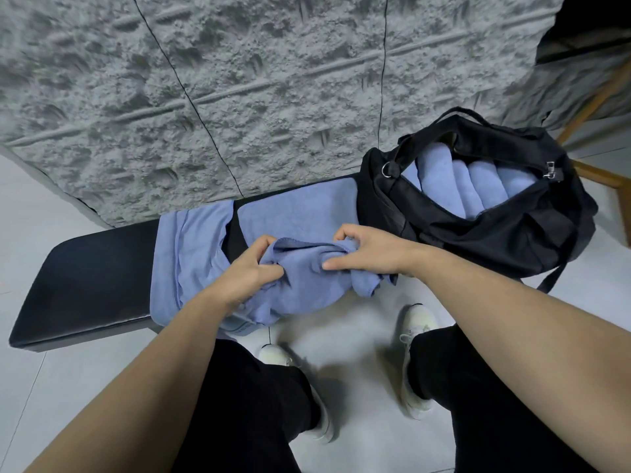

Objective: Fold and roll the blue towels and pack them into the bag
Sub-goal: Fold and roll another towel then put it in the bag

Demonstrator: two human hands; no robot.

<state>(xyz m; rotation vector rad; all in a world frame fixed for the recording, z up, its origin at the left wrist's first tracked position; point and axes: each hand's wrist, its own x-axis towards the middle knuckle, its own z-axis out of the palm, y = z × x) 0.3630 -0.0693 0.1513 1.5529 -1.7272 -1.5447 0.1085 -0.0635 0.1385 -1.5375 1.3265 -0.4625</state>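
Both hands grip a bunched blue towel (307, 268) at the near edge of a black padded bench (85, 278): the left hand (249, 268) pinches its left end, the right hand (368, 249) curls over its right end. Beneath it another blue towel (293, 213) lies spread flat, and a third (187, 254) drapes over the bench just left. At the bench's right end stands an open black duffel bag (495, 233), rolled blue towels (478, 182) packed side by side inside.

Blue towels (300, 216), black bag (495, 240), black bench (85, 285)
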